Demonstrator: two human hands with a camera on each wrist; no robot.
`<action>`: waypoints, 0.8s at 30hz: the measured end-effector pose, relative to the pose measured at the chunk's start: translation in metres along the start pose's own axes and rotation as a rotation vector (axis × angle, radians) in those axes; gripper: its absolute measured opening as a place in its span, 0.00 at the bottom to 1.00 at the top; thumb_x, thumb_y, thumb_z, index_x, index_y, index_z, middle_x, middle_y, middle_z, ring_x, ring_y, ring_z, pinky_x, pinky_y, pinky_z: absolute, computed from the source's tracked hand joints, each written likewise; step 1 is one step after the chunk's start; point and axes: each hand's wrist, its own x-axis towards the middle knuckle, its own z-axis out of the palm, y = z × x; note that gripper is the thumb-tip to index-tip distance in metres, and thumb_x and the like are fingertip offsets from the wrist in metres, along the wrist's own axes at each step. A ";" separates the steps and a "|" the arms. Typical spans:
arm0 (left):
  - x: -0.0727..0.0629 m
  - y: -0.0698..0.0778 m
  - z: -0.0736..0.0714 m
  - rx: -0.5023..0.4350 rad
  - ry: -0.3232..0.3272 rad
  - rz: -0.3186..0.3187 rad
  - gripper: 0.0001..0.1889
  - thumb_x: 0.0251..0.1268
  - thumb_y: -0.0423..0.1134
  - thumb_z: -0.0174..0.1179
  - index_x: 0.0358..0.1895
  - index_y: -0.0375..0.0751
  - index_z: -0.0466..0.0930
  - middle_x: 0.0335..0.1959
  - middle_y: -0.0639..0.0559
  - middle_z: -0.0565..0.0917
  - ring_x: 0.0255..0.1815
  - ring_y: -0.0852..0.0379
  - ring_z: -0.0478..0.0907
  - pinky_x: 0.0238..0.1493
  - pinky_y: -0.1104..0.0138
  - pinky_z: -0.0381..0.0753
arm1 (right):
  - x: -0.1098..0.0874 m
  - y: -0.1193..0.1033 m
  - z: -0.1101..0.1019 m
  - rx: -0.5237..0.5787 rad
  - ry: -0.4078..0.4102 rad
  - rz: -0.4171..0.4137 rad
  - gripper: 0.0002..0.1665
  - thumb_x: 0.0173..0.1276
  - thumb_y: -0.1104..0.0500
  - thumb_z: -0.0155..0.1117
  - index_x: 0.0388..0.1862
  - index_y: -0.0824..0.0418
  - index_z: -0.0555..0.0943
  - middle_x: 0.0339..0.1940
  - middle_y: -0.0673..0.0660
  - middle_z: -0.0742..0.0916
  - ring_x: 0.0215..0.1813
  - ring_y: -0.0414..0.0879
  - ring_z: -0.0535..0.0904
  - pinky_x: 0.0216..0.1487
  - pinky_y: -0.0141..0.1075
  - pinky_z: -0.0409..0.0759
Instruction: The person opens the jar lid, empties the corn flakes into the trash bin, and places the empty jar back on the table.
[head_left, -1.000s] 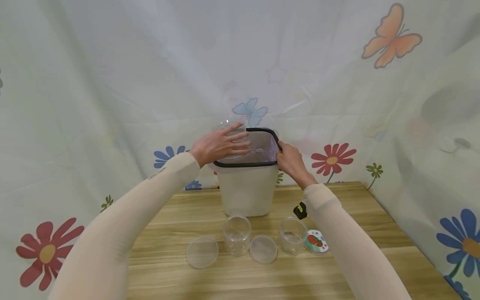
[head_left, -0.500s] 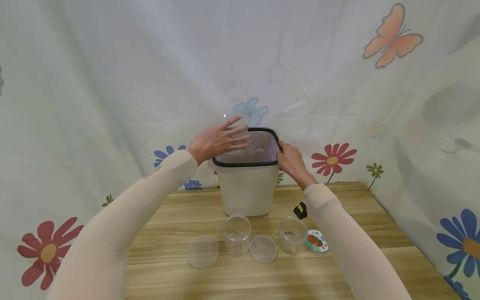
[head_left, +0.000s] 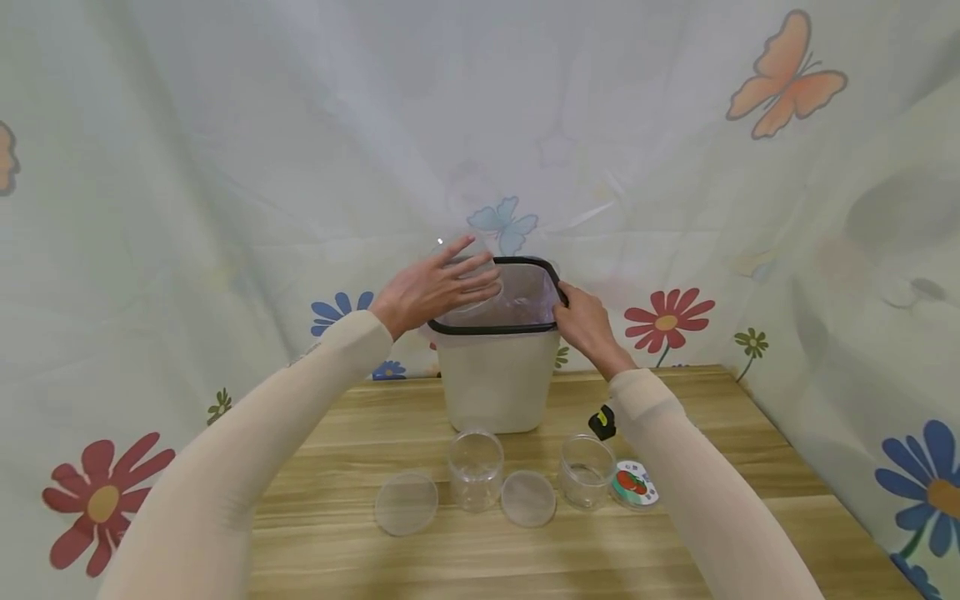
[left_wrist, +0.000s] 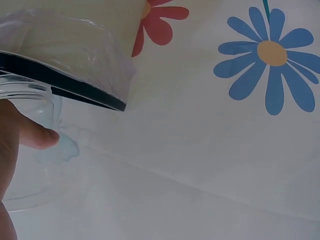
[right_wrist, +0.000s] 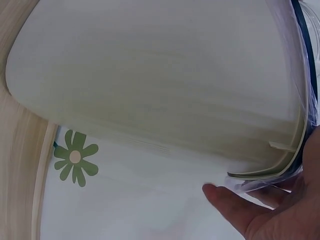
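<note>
A cream trash bin (head_left: 491, 379) stands upright, a clear plastic bag lining it and a black ring around its rim. My right hand (head_left: 587, 323) grips the rim on the right side. At the bin's left rim, my left hand (head_left: 435, 290) holds a clear plastic jar (left_wrist: 40, 170), mostly hidden behind the fingers in the head view. In the left wrist view the jar's threaded mouth lies right at the black ring, and the thumb presses its side. The jar is tipped with its mouth toward the bin.
On the wooden table (head_left: 480, 567) in front of the bin stand two clear jars (head_left: 476, 483). Two clear lids (head_left: 406, 504) and a lid with a tomato label (head_left: 634, 483) lie beside them. A small black-and-yellow object (head_left: 602, 422) is near the right sleeve. A patterned curtain hangs behind.
My left hand rises slightly with the jar, then comes back down a little, the jar's glint shifting left. The right hand keeps its grip and the bin stays put.
</note>
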 end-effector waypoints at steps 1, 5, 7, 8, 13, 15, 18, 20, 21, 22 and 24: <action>0.000 0.001 0.001 -0.009 -0.003 -0.010 0.66 0.48 0.50 0.76 0.80 0.62 0.29 0.83 0.54 0.37 0.83 0.48 0.37 0.78 0.40 0.29 | 0.000 0.000 0.000 0.002 0.001 -0.001 0.34 0.74 0.55 0.41 0.77 0.62 0.59 0.75 0.65 0.69 0.72 0.62 0.68 0.70 0.56 0.68; -0.001 0.006 0.002 -0.054 -0.013 -0.046 0.68 0.45 0.56 0.76 0.79 0.61 0.27 0.83 0.54 0.34 0.83 0.48 0.35 0.78 0.41 0.29 | 0.000 0.001 -0.001 0.023 0.015 -0.023 0.33 0.78 0.49 0.40 0.77 0.61 0.59 0.76 0.63 0.68 0.75 0.63 0.64 0.73 0.57 0.64; -0.001 0.009 0.002 -0.082 -0.021 -0.056 0.70 0.43 0.59 0.76 0.79 0.59 0.26 0.82 0.53 0.33 0.83 0.48 0.33 0.78 0.42 0.29 | 0.000 0.002 -0.002 0.038 0.018 -0.040 0.34 0.79 0.46 0.39 0.78 0.60 0.59 0.77 0.62 0.66 0.76 0.62 0.62 0.73 0.58 0.62; -0.002 0.009 0.002 -0.094 -0.023 -0.062 0.71 0.43 0.61 0.76 0.79 0.58 0.25 0.82 0.53 0.33 0.83 0.47 0.33 0.78 0.42 0.29 | 0.001 0.002 -0.002 0.044 0.019 -0.053 0.34 0.79 0.45 0.39 0.78 0.59 0.58 0.77 0.62 0.66 0.76 0.63 0.61 0.74 0.58 0.61; -0.004 0.011 0.002 -0.150 -0.015 -0.131 0.73 0.40 0.63 0.75 0.79 0.55 0.23 0.82 0.53 0.34 0.83 0.47 0.33 0.78 0.41 0.29 | 0.001 0.001 -0.004 0.056 0.030 -0.099 0.35 0.79 0.42 0.38 0.78 0.55 0.58 0.78 0.61 0.65 0.77 0.62 0.59 0.75 0.58 0.59; -0.004 0.011 0.002 -0.172 0.000 -0.171 0.73 0.41 0.63 0.75 0.79 0.55 0.24 0.83 0.53 0.36 0.83 0.46 0.33 0.78 0.41 0.30 | 0.000 0.001 -0.005 0.050 0.033 -0.109 0.35 0.79 0.42 0.38 0.79 0.55 0.58 0.78 0.61 0.65 0.78 0.61 0.59 0.76 0.57 0.58; -0.005 0.010 0.002 -0.215 0.030 -0.227 0.72 0.41 0.64 0.75 0.80 0.54 0.26 0.83 0.53 0.38 0.83 0.46 0.34 0.78 0.41 0.31 | -0.001 0.001 -0.008 0.044 0.033 -0.120 0.34 0.79 0.42 0.41 0.79 0.54 0.57 0.78 0.60 0.64 0.78 0.61 0.58 0.76 0.57 0.57; -0.005 0.009 0.001 -0.246 0.054 -0.270 0.71 0.40 0.64 0.75 0.80 0.54 0.29 0.82 0.53 0.40 0.83 0.46 0.35 0.79 0.41 0.33 | -0.002 0.001 -0.009 0.044 0.035 -0.129 0.34 0.78 0.43 0.42 0.79 0.53 0.57 0.79 0.60 0.64 0.79 0.60 0.57 0.76 0.57 0.57; -0.005 0.009 0.001 -0.263 0.067 -0.292 0.71 0.39 0.65 0.75 0.80 0.54 0.30 0.82 0.53 0.42 0.83 0.46 0.36 0.79 0.42 0.34 | -0.003 0.001 -0.010 0.045 0.039 -0.135 0.35 0.78 0.43 0.43 0.79 0.53 0.57 0.79 0.60 0.64 0.79 0.60 0.57 0.76 0.57 0.57; -0.005 0.008 0.000 -0.278 0.077 -0.311 0.72 0.37 0.66 0.76 0.80 0.54 0.31 0.82 0.53 0.43 0.83 0.46 0.37 0.79 0.42 0.34 | -0.003 0.001 -0.011 0.047 0.041 -0.141 0.35 0.78 0.42 0.43 0.79 0.52 0.57 0.79 0.60 0.64 0.79 0.60 0.57 0.76 0.57 0.57; -0.005 0.008 -0.001 -0.316 0.102 -0.353 0.71 0.37 0.62 0.77 0.80 0.54 0.33 0.82 0.53 0.46 0.83 0.47 0.39 0.79 0.43 0.35 | -0.005 0.001 -0.013 0.051 0.052 -0.152 0.35 0.77 0.41 0.44 0.79 0.52 0.57 0.79 0.60 0.64 0.79 0.60 0.57 0.76 0.57 0.57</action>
